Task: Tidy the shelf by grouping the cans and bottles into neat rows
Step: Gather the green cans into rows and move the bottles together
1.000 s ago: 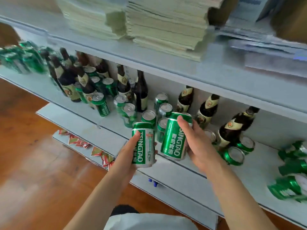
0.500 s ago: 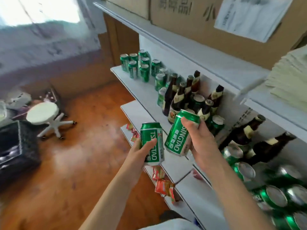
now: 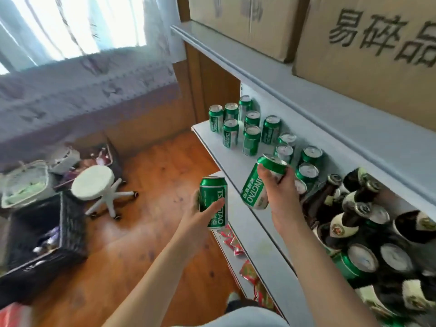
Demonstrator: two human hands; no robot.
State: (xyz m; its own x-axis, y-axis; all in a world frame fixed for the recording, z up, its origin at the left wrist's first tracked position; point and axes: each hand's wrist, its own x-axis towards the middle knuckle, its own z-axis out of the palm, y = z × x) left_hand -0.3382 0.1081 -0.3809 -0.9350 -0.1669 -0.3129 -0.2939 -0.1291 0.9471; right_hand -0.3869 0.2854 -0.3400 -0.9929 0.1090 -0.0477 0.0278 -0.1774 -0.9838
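My left hand (image 3: 200, 215) grips an upright green Tsingtao can (image 3: 213, 201) in the air, left of the shelf's front edge. My right hand (image 3: 279, 192) grips a second green can (image 3: 260, 182), tilted, just above the white shelf (image 3: 212, 140). At the shelf's far left end stands a group of several green cans (image 3: 236, 128), with more cans (image 3: 306, 161) behind my right hand. Dark brown bottles (image 3: 349, 204) crowd the shelf to the right, mixed with more cans (image 3: 361, 258).
Cardboard boxes (image 3: 354, 43) sit on the shelf above. Lower shelves (image 3: 259, 251) hold red snack packets (image 3: 232, 239). On the wooden floor to the left stand a white stool (image 3: 94, 182), a dark basket (image 3: 42, 244) and other clutter.
The view has swung left along the shelf toward its far end. Both hands have carried their cans along, and the right one now hangs close to the group of standing cans.
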